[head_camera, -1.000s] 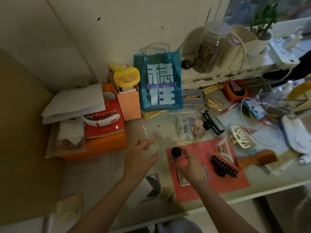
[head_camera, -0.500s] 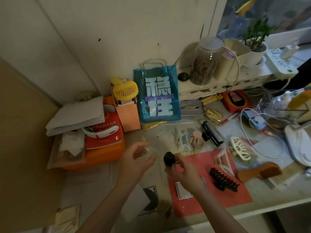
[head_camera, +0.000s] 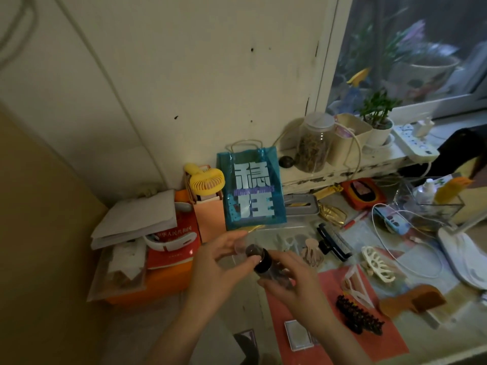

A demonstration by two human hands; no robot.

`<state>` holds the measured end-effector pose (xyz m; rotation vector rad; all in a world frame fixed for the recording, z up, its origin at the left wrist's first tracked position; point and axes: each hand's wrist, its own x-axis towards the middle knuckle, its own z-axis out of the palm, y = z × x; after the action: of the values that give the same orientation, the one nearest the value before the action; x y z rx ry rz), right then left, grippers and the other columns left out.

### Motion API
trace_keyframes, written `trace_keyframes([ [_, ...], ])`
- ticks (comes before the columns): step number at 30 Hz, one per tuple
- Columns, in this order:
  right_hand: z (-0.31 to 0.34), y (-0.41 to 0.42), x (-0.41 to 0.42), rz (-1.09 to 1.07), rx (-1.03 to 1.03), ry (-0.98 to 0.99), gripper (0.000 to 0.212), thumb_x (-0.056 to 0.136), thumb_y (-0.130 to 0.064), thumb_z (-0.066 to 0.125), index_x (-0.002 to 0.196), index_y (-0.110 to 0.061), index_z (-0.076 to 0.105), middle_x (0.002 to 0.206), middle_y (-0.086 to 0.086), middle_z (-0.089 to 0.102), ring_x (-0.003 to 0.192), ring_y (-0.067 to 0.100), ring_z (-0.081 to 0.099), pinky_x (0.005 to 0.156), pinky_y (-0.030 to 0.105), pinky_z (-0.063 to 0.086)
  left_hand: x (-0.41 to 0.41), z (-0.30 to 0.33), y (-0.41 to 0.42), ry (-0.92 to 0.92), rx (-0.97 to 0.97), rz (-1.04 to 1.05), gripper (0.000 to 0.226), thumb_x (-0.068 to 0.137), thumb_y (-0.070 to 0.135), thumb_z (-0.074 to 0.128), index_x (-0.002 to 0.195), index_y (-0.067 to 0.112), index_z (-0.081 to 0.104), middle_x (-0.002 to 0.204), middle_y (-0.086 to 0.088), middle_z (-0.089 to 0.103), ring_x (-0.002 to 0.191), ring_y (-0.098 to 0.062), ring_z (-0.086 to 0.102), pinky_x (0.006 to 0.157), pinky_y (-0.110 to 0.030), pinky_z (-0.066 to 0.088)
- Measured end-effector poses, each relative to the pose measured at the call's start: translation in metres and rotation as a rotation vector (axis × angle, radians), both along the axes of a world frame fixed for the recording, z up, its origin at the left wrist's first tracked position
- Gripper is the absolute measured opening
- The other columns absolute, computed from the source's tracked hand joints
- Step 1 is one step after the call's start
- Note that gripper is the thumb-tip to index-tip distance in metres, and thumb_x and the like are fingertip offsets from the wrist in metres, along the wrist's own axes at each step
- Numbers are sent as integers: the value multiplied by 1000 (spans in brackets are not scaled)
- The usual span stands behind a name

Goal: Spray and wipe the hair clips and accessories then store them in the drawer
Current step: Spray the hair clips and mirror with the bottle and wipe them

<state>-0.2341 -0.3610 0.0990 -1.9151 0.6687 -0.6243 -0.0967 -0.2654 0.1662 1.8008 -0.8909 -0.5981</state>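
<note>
Black-capped bottle (head_camera: 266, 264), two hands.

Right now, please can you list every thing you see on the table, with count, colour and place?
spray bottle: 1, dark cap, held above the table
black claw clip: 1, on red mat
red mat: 1, front right
white claw clip: 1, right of mat
pink clip: 1, behind mat
gift bag: 1, blue, by wall
fan: 1, yellow, left of bag
jar: 1, clear, on ledge
left hand: touches the clear cap
right hand: grips the bottle
</note>
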Motion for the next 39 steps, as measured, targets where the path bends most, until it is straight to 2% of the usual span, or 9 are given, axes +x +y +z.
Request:
trace_keyframes([
  [2,11,5,1,6,-1,-22,41,70,-43,66,110,-40,61,99,-14,61,93,6,58,78,24,48,1,12,4,-2,-7,-32,38,71,19,78,100,39,64,93,25,67,90,14,59,72,-4,45],
  [5,25,13,3,2,6,-49,41,69,-43,66,110,-45,59,100,-16,64,93,7,59,78,22,48,7,25,9,-24,-12,-64,41,69,20,79,106,35,66,99,19,69,93,7,62,79,-15,49],
  [9,37,23,7,-27,-29,-58,40,68,-43,67,108,-41,62,97,-16,65,90,6,59,75,24,49,14,40,18,-53,-4,-128,44,69,22,79,108,37,64,103,17,69,97,3,63,82,-18,51],
  [14,46,34,12,-34,-71,-84,40,70,-42,68,110,-40,63,97,-17,65,92,6,61,76,18,48,10,55,29,-176,-46,-127,41,64,34,81,99,42,61,87,29,64,89,18,57,72,0,43],
  [20,51,47,15,-69,-44,-142,40,71,-46,68,111,-43,62,97,-17,64,90,6,60,72,14,47,12,62,34,-229,-94,-169,37,71,26,78,96,46,58,81,42,61,90,22,55,72,3,40],
  [26,53,56,21,-118,-53,-185,43,70,-50,66,113,-45,59,96,-13,64,89,9,60,72,18,49,13,66,38,-320,-126,-248,27,75,25,75,96,39,64,84,25,67,94,14,58,80,1,39],
  [31,56,49,23,-99,-78,-109,40,66,-50,67,105,-43,63,94,-20,64,87,4,59,72,17,47,21,56,37,-261,-115,-248,35,75,25,75,103,40,62,94,24,68,98,9,60,84,-9,46],
  [34,46,42,21,-90,-33,-84,38,66,-34,79,101,-38,66,90,-19,67,86,0,60,71,11,46,23,39,32,-172,-102,-214,40,73,24,76,102,44,59,95,29,66,98,10,60,81,-8,48],
  [39,5,34,14,-99,95,-22,36,69,-17,81,102,-25,67,90,-20,68,85,-5,61,70,5,42,15,-9,17,-63,-50,-181,41,69,19,81,101,34,61,96,17,69,95,5,63,80,-13,50],
])
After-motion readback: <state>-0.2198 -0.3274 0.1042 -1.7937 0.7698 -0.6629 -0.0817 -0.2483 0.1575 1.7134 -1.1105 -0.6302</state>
